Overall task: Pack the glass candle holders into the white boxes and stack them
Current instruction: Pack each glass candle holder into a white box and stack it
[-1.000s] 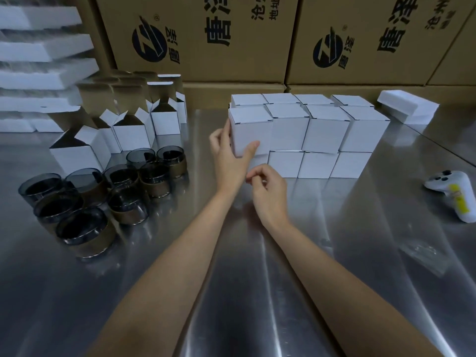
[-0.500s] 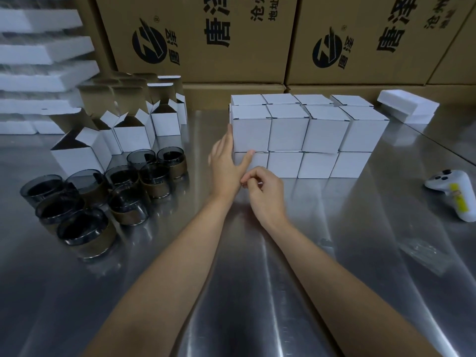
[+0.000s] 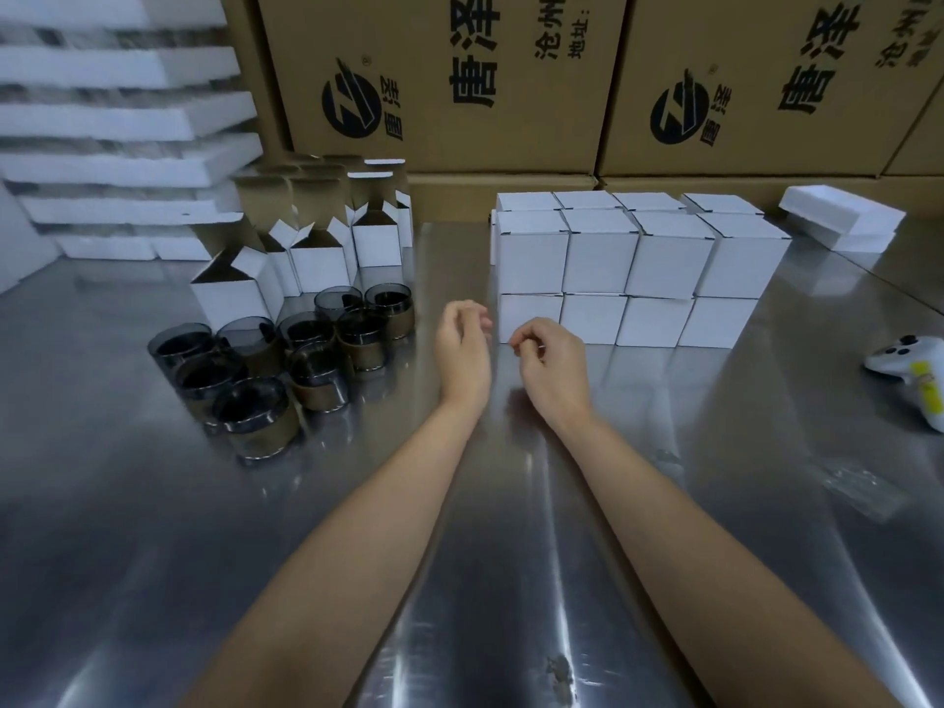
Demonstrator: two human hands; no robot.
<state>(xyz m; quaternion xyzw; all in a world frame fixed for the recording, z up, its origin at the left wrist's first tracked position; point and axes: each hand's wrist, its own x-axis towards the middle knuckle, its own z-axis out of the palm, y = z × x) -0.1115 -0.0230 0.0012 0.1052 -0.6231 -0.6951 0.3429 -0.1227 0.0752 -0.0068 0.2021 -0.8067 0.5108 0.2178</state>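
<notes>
The task is partly done. A block of closed white cardboard boxes (image 3: 603,258) stands on the shiny steel table (image 3: 485,554), 2 layers high. Its front row is 4 boxes wide, and the tops of 4 more show behind. The boxes sit flush, faces square to the viewer, closing flaps on top. They are near cubes, so no long axis stands out.

About 9 smoky dark glass candle holders with tan bands (image 3: 319,370) wait unpacked in a tight cluster at the left, well apart from the block. Each stands upright, mouth up, its cylinder axis vertical, and each is short and wide. Just behind them, several empty white boxes with raised flaps (image 3: 319,260) stand open end up, ready to be filled from above.

The left hand (image 3: 462,350) and right hand (image 3: 554,365) hover near the block's lower left corner, touching nothing. Both have loosely curled fingers and hold nothing. Judging by this, the next holder is not yet picked.
</notes>
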